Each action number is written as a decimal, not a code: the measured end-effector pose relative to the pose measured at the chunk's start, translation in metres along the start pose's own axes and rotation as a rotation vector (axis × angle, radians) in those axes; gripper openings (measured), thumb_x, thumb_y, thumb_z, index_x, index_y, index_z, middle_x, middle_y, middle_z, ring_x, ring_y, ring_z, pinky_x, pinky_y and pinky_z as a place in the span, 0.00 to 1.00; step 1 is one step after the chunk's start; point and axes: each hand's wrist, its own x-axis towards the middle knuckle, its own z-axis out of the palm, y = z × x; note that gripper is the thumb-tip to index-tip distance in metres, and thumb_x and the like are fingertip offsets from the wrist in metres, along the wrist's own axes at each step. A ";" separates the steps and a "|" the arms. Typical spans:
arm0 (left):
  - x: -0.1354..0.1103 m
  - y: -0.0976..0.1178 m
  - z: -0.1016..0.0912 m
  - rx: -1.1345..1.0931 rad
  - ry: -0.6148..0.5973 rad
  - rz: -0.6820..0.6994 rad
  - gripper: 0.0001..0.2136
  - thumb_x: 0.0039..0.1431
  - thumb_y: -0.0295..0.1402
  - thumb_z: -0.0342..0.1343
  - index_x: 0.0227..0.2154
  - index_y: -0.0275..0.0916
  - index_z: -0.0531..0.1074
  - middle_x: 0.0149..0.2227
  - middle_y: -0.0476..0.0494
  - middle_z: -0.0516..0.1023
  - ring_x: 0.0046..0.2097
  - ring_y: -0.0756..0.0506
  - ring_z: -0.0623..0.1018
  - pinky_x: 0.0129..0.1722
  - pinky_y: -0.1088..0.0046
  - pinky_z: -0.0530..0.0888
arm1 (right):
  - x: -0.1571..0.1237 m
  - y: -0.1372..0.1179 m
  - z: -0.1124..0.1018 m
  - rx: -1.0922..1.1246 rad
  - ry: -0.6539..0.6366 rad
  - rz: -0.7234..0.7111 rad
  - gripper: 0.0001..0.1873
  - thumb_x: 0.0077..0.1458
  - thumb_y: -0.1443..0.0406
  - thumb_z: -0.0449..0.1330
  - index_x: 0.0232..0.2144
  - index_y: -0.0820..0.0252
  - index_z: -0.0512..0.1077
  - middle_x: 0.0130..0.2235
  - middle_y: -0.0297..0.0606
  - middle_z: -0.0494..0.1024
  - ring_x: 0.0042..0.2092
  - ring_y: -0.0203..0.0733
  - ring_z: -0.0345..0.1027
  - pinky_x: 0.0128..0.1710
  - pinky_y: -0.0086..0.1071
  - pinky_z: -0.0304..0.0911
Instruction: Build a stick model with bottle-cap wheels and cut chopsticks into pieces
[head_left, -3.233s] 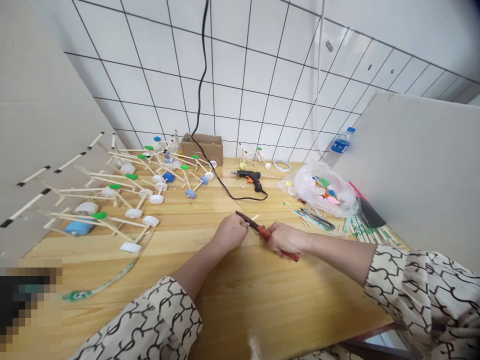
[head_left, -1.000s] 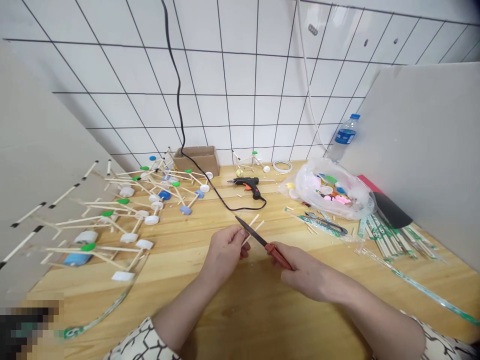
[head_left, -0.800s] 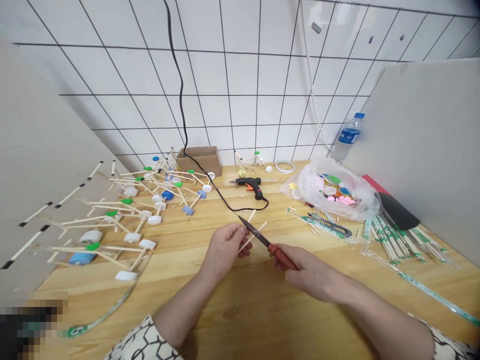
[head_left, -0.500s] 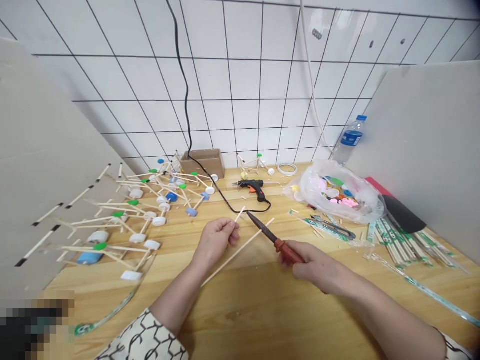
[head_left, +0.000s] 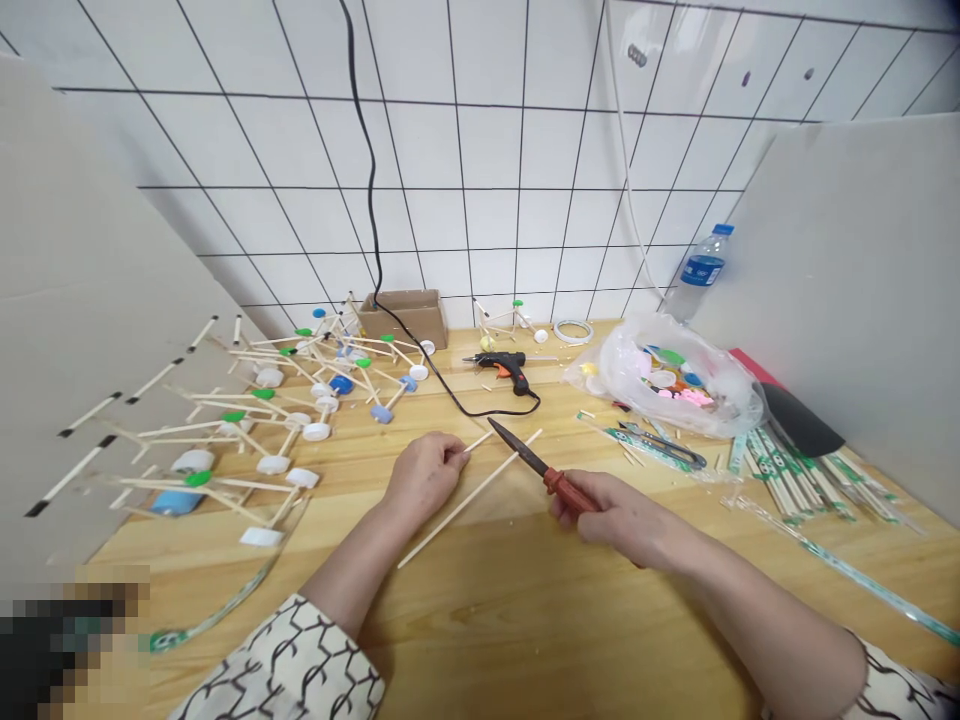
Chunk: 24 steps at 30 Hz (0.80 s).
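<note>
My left hand (head_left: 424, 472) is closed in a pinch on a short wooden stick (head_left: 475, 442) whose tip juts out to the right. A longer wooden stick (head_left: 465, 500) lies loose on the wooden table (head_left: 540, 620) between my hands. My right hand (head_left: 615, 510) grips the red handle of a knife (head_left: 534, 463), its dark blade pointing up and left over the long stick's far end.
Stick-and-bottle-cap models (head_left: 300, 400) crowd the left. At the back are a cardboard box (head_left: 401, 315), a black glue gun (head_left: 506, 368) with its cord, and a tape roll (head_left: 573, 330). A plastic bag of caps (head_left: 671, 380), scissors (head_left: 664, 450), packed chopsticks (head_left: 795, 480) and a water bottle (head_left: 701, 272) lie to the right.
The long stick has left my left hand and now lies on the table. My left hand keeps only the short piece. Both hands have sunk closer to the tabletop.
</note>
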 end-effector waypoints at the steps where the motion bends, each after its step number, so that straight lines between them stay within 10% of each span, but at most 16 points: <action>1: 0.001 -0.001 0.000 0.012 0.003 0.007 0.07 0.46 0.35 0.54 0.21 0.40 0.75 0.23 0.45 0.75 0.29 0.44 0.70 0.27 0.73 0.59 | 0.000 0.000 0.000 0.001 0.001 0.000 0.13 0.32 0.69 0.49 0.27 0.61 0.64 0.27 0.31 0.63 0.29 0.34 0.55 0.28 0.26 0.50; 15: -0.026 0.053 -0.004 -0.361 -0.261 0.016 0.11 0.47 0.39 0.50 0.19 0.36 0.70 0.19 0.50 0.69 0.25 0.49 0.68 0.25 0.76 0.63 | 0.004 0.012 0.007 -0.044 0.035 -0.076 0.12 0.34 0.72 0.49 0.28 0.60 0.61 0.28 0.30 0.62 0.30 0.34 0.55 0.30 0.27 0.51; 24: -0.028 0.046 0.019 -0.540 -0.219 -0.134 0.11 0.44 0.38 0.53 0.17 0.35 0.69 0.15 0.52 0.66 0.17 0.55 0.56 0.18 0.78 0.52 | 0.005 0.016 0.011 -0.156 0.061 -0.090 0.10 0.36 0.72 0.49 0.27 0.60 0.60 0.27 0.29 0.61 0.29 0.33 0.54 0.27 0.26 0.49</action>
